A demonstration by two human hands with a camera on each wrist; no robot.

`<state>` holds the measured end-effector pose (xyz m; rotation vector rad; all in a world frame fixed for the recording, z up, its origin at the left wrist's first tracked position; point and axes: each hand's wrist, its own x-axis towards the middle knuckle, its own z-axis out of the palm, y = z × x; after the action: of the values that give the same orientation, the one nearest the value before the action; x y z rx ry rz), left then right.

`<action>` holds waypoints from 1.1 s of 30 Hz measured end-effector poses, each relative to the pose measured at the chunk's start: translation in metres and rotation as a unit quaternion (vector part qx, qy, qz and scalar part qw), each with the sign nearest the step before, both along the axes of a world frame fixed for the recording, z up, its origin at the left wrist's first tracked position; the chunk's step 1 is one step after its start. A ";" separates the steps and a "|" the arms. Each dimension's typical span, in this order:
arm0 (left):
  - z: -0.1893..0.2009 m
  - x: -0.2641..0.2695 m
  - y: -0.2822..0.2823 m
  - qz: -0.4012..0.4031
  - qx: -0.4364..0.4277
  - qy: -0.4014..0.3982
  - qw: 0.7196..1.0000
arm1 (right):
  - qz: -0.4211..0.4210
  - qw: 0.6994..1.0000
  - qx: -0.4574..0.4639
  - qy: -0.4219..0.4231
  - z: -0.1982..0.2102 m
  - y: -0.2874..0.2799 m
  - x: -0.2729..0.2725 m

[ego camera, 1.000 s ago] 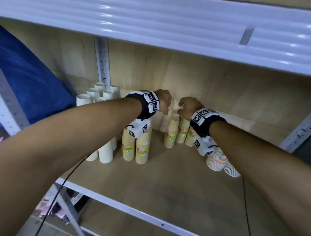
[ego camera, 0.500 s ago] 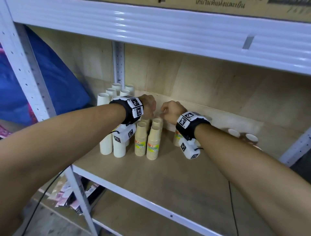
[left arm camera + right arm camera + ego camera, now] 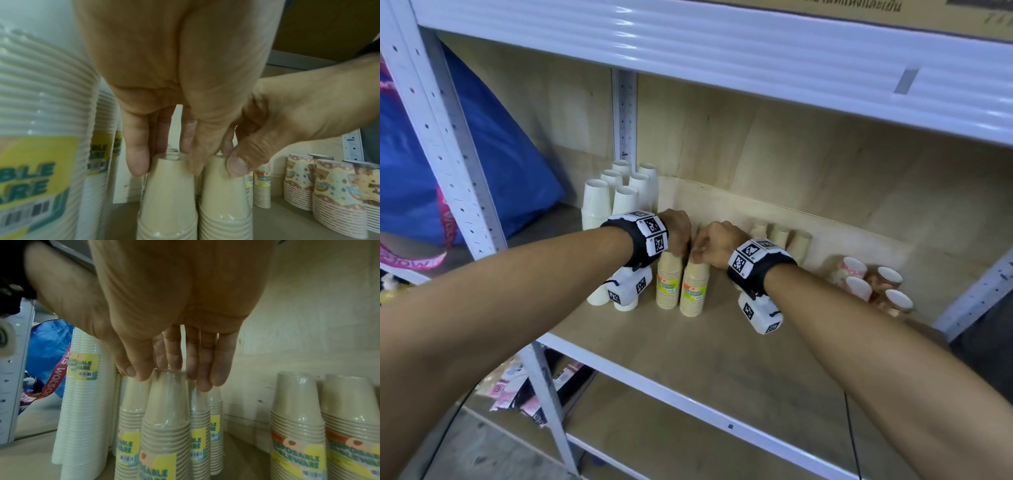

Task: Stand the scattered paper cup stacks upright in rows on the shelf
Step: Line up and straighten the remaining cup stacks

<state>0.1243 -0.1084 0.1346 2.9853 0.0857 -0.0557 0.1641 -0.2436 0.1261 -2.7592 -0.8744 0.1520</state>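
Two beige paper cup stacks with yellow labels stand upright side by side on the wooden shelf. My left hand reaches down and grips the top of the left stack with its fingertips; in the left wrist view the hand closes round that stack. My right hand pinches the top of the right stack; in the right wrist view its thumb and fingers enclose the stack's top. More beige stacks stand just behind, partly hidden by both hands.
Upright white cup stacks fill the back left corner. Three beige stacks stand at the rear wall, and patterned cup stacks sit at the right. A blue bag lies beyond the left post. The upper shelf hangs low.
The head view has pulled back and swung right. Both hands have shifted left toward the white stacks and still sit on the tops of beige stacks.
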 end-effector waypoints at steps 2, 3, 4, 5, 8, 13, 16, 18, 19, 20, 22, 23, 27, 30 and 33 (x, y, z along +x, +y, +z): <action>-0.001 -0.001 0.000 0.001 -0.002 0.002 1.000 | 0.003 1.000 -0.010 0.000 -0.002 0.001 -0.001; -0.001 -0.001 -0.001 0.001 -0.001 0.008 1.000 | 0.004 1.000 -0.013 -0.001 -0.002 0.002 -0.002; -0.001 -0.001 -0.002 0.002 0.000 0.019 1.000 | 0.006 1.000 -0.012 -0.004 -0.002 0.002 -0.003; 0.000 -0.002 -0.003 0.002 0.000 0.033 0.999 | 0.008 1.000 -0.009 -0.006 -0.002 0.001 -0.003; 0.001 0.000 -0.003 0.000 -0.006 0.054 0.999 | 0.016 1.000 0.003 0.001 -0.002 0.000 -0.004; 0.004 0.000 0.000 -0.014 -0.020 0.058 0.998 | 0.019 1.000 0.002 0.002 -0.002 0.002 -0.007; 0.007 0.001 -0.002 -0.043 -0.019 0.059 0.997 | 0.008 1.000 0.003 0.015 -0.001 -0.001 -0.006; 0.010 0.003 -0.005 -0.036 -0.012 0.058 0.998 | 0.001 1.000 0.008 0.015 0.002 -0.007 -0.005; 0.012 0.003 -0.008 -0.031 -0.010 0.054 0.998 | -0.007 1.000 0.010 0.017 0.004 -0.012 -0.005; 0.014 0.004 -0.010 -0.031 -0.015 0.055 0.998 | -0.012 1.000 0.015 0.018 0.005 -0.017 -0.004; 0.019 0.008 -0.017 -0.037 -0.029 0.062 0.997 | -0.025 0.999 0.023 0.023 0.008 -0.028 -0.002; 0.021 0.009 -0.022 -0.042 -0.029 0.061 0.997 | -0.030 0.999 0.024 0.022 0.010 -0.034 -0.001; 0.029 0.016 -0.042 -0.063 -0.020 0.051 0.996 | -0.059 0.998 0.014 0.017 0.015 -0.058 0.004; 0.034 0.024 -0.058 -0.086 -0.020 0.045 0.995 | -0.085 0.996 0.008 0.008 0.018 -0.076 0.006; 0.038 0.034 -0.076 -0.108 -0.032 0.033 0.993 | -0.109 0.994 -0.011 -0.003 0.021 -0.094 0.007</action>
<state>0.1581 -0.1842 0.1726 2.9157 -0.2268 -0.1783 0.1714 -0.3379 0.1475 -2.8526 -0.5710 0.1146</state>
